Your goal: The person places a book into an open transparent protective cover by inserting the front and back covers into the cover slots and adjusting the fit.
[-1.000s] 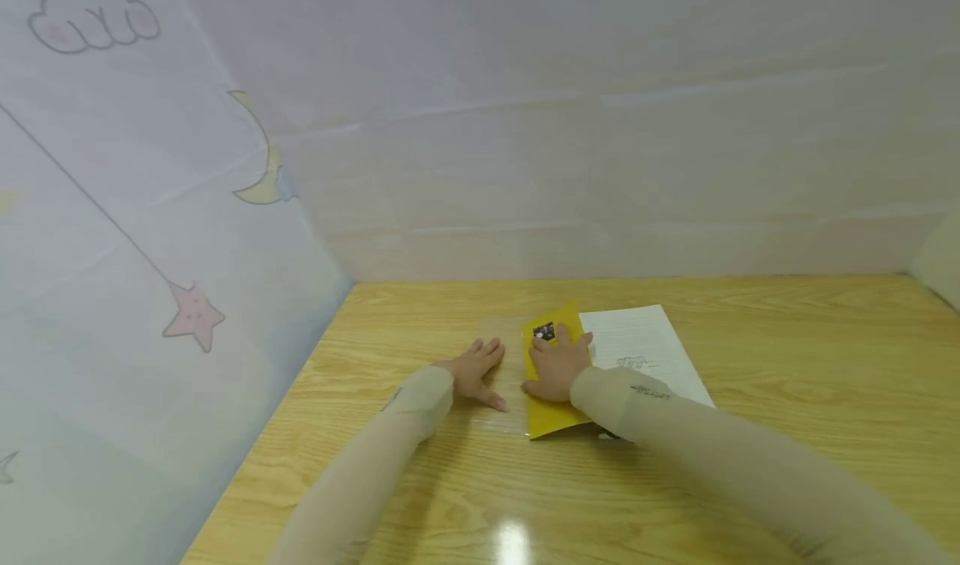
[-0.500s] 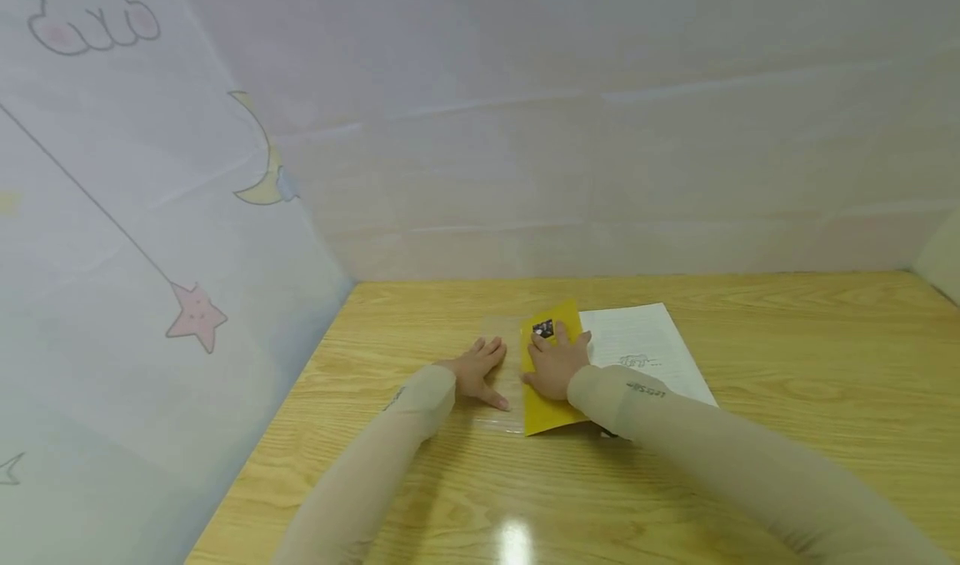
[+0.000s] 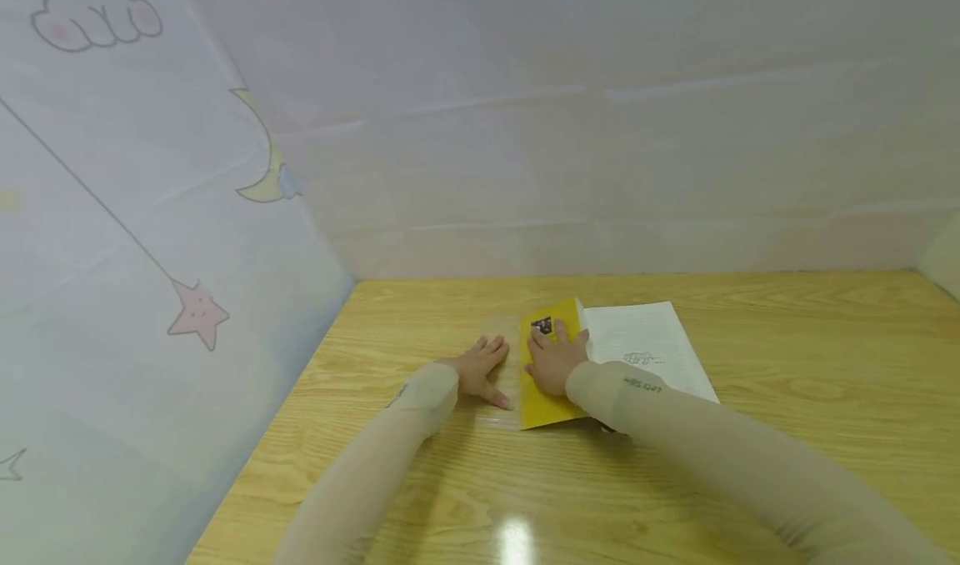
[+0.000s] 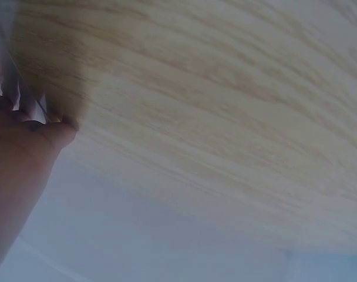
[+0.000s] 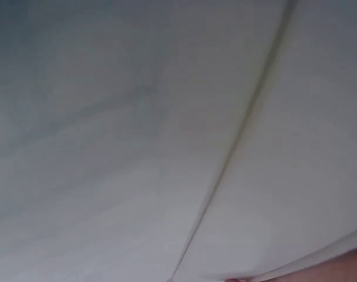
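Observation:
A book lies open on the table in the head view, its yellow cover on the left and a white page with print and a small line drawing on the right. My right hand rests with spread, straight fingers on the yellow cover. Left of the cover lies a clear plastic sheet, and my left hand presses on it with its fingers spread. The left wrist view has the left hand at its left edge, by the sheet's edge. White paper fills most of the right wrist view.
The wood-grain table reaches back to a pale cloth wall. Another cloth wall with a pink star and a moon stands along the left edge. A light glare spot lies on the table's near part.
The right hand and the yellow cover have shifted slightly left, and the cover's near corner has moved a little away from me. The left hand has hardly moved.

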`<state>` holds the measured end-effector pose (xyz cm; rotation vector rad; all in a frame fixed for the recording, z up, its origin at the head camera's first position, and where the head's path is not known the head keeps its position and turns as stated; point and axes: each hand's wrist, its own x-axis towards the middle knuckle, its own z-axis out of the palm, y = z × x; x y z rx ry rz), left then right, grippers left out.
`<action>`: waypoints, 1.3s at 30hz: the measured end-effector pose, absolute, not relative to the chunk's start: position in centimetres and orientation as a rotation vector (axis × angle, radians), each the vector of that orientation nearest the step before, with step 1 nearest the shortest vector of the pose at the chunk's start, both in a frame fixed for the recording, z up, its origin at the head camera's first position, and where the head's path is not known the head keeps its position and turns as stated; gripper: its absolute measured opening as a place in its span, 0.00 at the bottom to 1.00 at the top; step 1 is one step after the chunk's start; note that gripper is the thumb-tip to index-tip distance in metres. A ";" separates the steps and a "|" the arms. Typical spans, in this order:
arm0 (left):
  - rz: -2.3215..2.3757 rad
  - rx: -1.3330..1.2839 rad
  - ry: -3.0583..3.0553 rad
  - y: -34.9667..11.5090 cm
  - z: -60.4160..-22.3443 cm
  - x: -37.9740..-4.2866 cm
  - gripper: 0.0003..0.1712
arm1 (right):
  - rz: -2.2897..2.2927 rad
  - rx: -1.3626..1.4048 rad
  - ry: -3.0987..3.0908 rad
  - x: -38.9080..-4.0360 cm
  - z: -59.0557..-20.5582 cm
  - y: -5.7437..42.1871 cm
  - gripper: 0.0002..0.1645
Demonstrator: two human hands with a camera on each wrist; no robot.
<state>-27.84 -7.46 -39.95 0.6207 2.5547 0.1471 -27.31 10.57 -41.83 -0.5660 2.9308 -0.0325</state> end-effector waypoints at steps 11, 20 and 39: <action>0.195 0.578 2.541 -7.1 -39.3 -27.5 0.59 | -0.725 -0.467 2.895 -27.6 -40.3 12.8 0.34; 0.194 0.575 2.541 -7.2 -39.3 -27.5 0.60 | -0.887 -0.504 2.803 -26.6 -39.2 15.5 0.36; 0.214 0.559 2.535 -7.5 -39.7 -27.7 0.61 | -0.836 -0.828 2.509 -25.5 -40.0 20.6 0.59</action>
